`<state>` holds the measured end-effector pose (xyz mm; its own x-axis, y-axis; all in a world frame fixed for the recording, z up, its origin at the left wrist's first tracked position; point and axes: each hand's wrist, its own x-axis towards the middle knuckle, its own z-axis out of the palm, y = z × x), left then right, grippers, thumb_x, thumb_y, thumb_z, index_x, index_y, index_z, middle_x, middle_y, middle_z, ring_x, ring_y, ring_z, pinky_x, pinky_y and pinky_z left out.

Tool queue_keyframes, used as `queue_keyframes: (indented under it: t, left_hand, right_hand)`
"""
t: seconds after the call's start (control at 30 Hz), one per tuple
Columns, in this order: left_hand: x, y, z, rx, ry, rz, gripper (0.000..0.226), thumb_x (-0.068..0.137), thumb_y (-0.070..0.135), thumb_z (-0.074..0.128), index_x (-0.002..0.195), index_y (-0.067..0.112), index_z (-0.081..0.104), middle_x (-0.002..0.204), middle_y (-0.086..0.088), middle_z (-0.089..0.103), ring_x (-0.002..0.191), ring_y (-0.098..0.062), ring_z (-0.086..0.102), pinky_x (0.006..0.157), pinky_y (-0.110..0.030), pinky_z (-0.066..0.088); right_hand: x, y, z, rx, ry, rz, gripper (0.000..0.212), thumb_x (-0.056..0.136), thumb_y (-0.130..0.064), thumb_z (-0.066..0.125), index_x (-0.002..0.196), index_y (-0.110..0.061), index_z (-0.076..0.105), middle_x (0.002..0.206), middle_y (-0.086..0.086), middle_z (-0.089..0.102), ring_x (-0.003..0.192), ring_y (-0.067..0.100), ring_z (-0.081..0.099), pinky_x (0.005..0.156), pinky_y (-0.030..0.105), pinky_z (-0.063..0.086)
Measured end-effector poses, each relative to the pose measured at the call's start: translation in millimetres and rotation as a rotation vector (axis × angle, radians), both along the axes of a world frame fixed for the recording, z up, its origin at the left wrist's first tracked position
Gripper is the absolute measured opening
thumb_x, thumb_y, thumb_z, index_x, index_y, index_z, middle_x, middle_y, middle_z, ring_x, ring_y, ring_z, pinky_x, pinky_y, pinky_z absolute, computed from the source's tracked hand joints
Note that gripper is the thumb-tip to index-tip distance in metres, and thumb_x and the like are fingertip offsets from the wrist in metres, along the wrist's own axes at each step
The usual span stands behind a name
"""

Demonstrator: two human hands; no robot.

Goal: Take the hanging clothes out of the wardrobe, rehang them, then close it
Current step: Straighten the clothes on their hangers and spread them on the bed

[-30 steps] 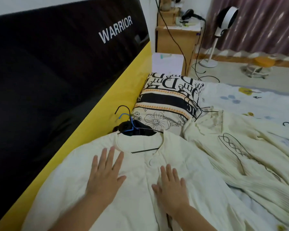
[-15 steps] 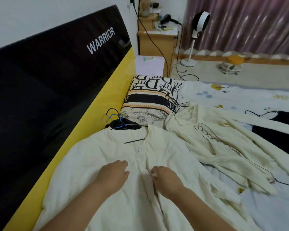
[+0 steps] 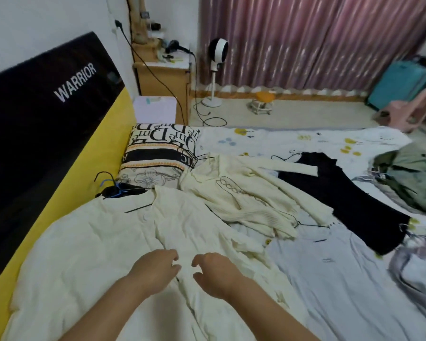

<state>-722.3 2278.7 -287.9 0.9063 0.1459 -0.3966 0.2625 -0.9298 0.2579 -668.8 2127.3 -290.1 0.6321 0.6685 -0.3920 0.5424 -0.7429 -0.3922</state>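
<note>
The left hand (image 3: 155, 268) and right hand (image 3: 213, 273), close together with fingers loosely curled and gripping nothing, hover over the cream shirt (image 3: 108, 242) that lies flat beside the pillow (image 3: 158, 153), a hanger (image 3: 118, 190) at its collar.

Shirt (image 3: 89, 244) flat on bed (image 3: 330, 279), nearest; hangers (image 3: 113, 190) at its collar. Pillow (image 3: 158, 153) behind. Sweater (image 3: 244, 200) to right of shirt, trousers (image 3: 349, 200) further right. Nightstand (image 3: 161, 77) & fan (image 3: 217, 60) beyond bed.
</note>
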Motion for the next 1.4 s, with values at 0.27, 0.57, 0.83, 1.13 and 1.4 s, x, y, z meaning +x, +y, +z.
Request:
queue_keyframes:
  t: [0.27, 0.57, 0.83, 1.13, 1.4]
  left_hand:
    - [35.3, -84.7, 2.7, -0.037, 0.006, -0.129, 0.038, 0.098, 0.039, 0.036, 0.131, 0.023, 0.045, 0.13, 0.004, 0.052, 0.117, -0.013, 0.049, 0.09, -0.023, 0.037]
    - [83.0, -225.6, -32.5, -0.118, 0.008, -0.131, 0.035, 0.098, 0.036, 0.037, 0.128, 0.024, 0.048, 0.126, 0.006, 0.055, 0.115, -0.012, 0.05, 0.086, -0.022, 0.038]
    - [127.5, -321.9, -92.7, -0.138, 0.018, -0.037, 0.032, 0.098, 0.033, 0.035, 0.125, 0.024, 0.048, 0.126, 0.004, 0.054, 0.118, -0.014, 0.049, 0.094, -0.025, 0.039]
    - [187.7, -358.7, -181.6, -0.104, -0.043, 0.039, 0.043, 0.1, 0.031, 0.033, 0.141, 0.021, 0.029, 0.146, 0.002, 0.029, 0.133, -0.016, 0.031, 0.107, -0.022, 0.026]
    - [255.7, -358.4, -268.2, 0.122, -0.04, 0.1, 0.063, 0.074, 0.035, 0.075, 0.121, -0.004, 0.057, 0.13, -0.027, 0.051, 0.132, -0.028, 0.041, 0.105, -0.032, 0.039]
  right_hand:
    - [20.4, -103.6, -0.8, -0.003, 0.01, -0.208, 0.037, 0.096, -0.027, 0.043, 0.131, -0.017, 0.048, 0.133, 0.008, 0.051, 0.124, 0.024, 0.044, 0.1, 0.031, 0.036]
    - [71.0, -253.7, -28.5, -0.061, 0.0, -0.313, 0.034, 0.096, -0.022, 0.04, 0.127, -0.017, 0.052, 0.128, 0.005, 0.056, 0.118, 0.022, 0.049, 0.093, 0.029, 0.04]
    - [145.9, -365.0, -81.7, -0.135, -0.072, -0.398, 0.035, 0.096, -0.014, 0.035, 0.128, -0.017, 0.05, 0.127, 0.003, 0.054, 0.117, 0.021, 0.047, 0.092, 0.028, 0.039]
    - [233.0, -417.4, -170.0, -0.214, -0.182, -0.487, 0.039, 0.099, -0.023, 0.033, 0.137, -0.016, 0.036, 0.138, 0.001, 0.041, 0.125, 0.02, 0.039, 0.097, 0.029, 0.036]
    - [320.0, -418.9, -248.0, -0.273, -0.251, -0.49, 0.053, 0.101, -0.029, 0.03, 0.148, -0.013, 0.012, 0.157, 0.01, 0.007, 0.145, 0.024, 0.009, 0.114, 0.034, 0.017]
